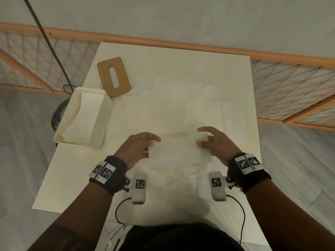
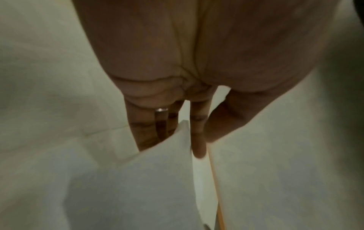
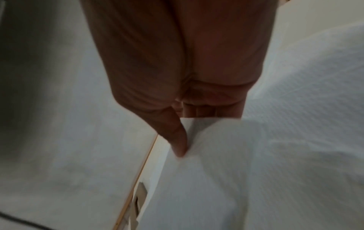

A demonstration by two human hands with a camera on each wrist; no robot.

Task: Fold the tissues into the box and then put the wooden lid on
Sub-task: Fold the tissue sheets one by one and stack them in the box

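White table with a bare top, seen from above. Behind its far edge runs an orange wooden rail against a pale wall; lattice panels in orange frames flank the table on both sides. A black cable descends at upper left. Grey floor lies beside the table.
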